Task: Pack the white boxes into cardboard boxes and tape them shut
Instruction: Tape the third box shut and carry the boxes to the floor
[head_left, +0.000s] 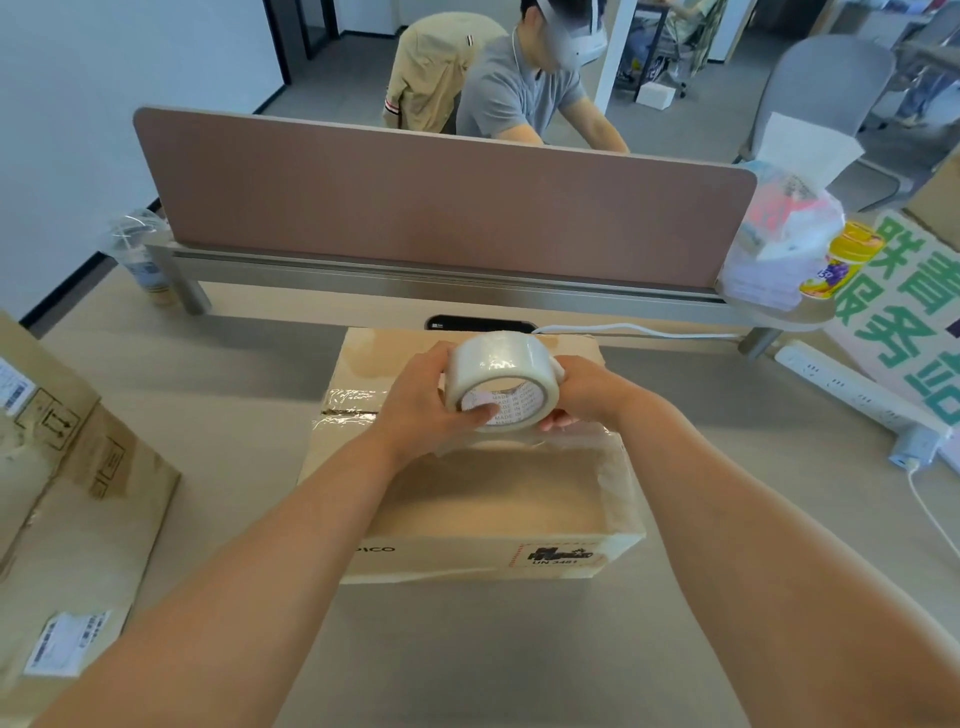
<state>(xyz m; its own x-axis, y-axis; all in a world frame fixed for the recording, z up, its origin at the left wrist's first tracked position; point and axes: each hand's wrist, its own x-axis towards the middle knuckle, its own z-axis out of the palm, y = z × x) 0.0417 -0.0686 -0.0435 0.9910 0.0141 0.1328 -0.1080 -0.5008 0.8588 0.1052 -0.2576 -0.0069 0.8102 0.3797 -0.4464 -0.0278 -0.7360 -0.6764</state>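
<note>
Cardboard box (483, 499) sits dead centre on the desk (234, 364), flaps down, so whatever is inside is hidden. Clear tape already shines along its top seam, and that seam runs nine to three. Which side of the box is the long one, I can't call through this wide lens.

Right above the seam, the tape roll (501, 379) is up in both hands. The left hand (421, 410) grips it from nine o'clock, thumb hooked on the printed inner ring. The right hand (582, 395) clamps it from three o'clock, fingers curled underneath. The roll is tipped, its hole facing back toward six o'clock and up at the camera, its axis running roughly twelve to six.

Out at nine o'clock lies another box (78, 519), labelled and closed. At two o'clock a plastic bag (779, 244) bulges with white and pink packets, a yellow can (836, 265) touching it. A power strip (852, 389) lies at three. At ten, a plastic cup (137, 254), contents unclear.
</note>
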